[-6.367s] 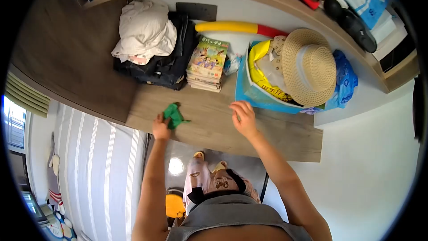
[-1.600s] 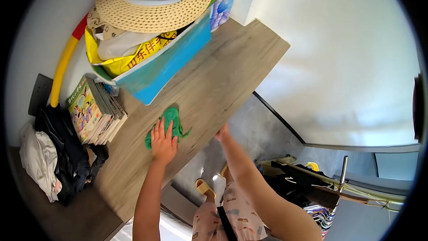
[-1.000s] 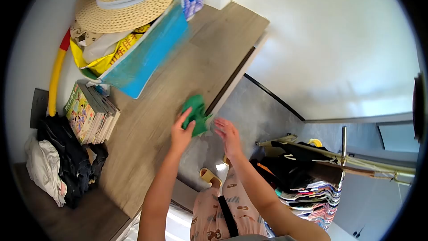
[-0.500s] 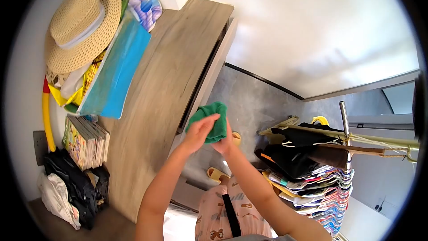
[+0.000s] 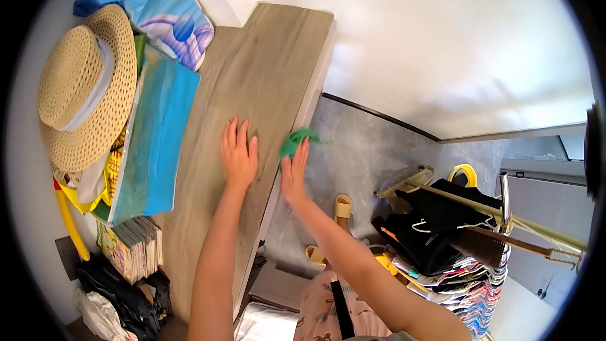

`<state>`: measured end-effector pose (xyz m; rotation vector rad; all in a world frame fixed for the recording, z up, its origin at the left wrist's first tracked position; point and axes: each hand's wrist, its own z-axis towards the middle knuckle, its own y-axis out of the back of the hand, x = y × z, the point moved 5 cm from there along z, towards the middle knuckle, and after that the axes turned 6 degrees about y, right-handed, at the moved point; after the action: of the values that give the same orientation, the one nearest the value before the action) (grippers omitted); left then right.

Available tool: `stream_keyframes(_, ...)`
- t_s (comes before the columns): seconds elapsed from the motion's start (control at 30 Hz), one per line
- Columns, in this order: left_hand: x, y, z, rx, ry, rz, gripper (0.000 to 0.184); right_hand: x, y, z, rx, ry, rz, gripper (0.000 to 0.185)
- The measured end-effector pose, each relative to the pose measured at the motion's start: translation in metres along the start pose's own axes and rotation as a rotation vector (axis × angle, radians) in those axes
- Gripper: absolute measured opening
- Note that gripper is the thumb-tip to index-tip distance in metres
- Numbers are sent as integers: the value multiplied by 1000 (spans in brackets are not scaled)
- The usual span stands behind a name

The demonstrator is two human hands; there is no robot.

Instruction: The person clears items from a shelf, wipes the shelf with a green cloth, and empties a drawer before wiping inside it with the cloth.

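Note:
My left hand (image 5: 239,158) lies on the wooden desktop (image 5: 259,63), its fingers spread and nothing in it. Just to its right, my right hand (image 5: 294,173) is at the desk's front edge, with its fingers on a green cloth (image 5: 297,141). The cloth is bunched against the edge, and a loose end sticks out over the floor. Part of the cloth is hidden behind the fingers.
Along the wall stand a blue box (image 5: 158,132) with a straw hat (image 5: 76,88) on it, blue bags (image 5: 164,16), magazines (image 5: 131,247) and folded dark clothes (image 5: 120,293). A clothes rack (image 5: 505,199) with hanging garments is at the right, near yellow slippers (image 5: 343,206).
Both hands held the cloth together in front of the desk; now they are apart, the left flat on the desktop and the right with the cloth at its edge. The gap along the front edge has closed.

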<state>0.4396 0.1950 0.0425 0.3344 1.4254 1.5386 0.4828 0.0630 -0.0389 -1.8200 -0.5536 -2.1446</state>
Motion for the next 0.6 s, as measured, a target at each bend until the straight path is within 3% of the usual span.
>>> stream_keyframes(0.07, 0, -1, 1, 7, -1, 21, 42, -21, -5, 40, -42, -32, 63, 58)
stream_keyframes(0.27, -2, 0, 4, 63, 28, 33, 43, -85, -20, 123, -91, 179, 39, 51)
stream_keyframes(0.37, -3, 1, 4, 99, 60, 39, 44, -115, -17, 161, -76, 140, -119, 54)
stream_keyframes(0.53, -4, 2, 6, 134, 87, 13, 44, -67, 17, 250, -20, -205, 492, 72)
stream_keyframes(0.6, -4, 3, 7, 140, 98, 16, 44, -92, 19, 272, 1, -352, 605, 79)
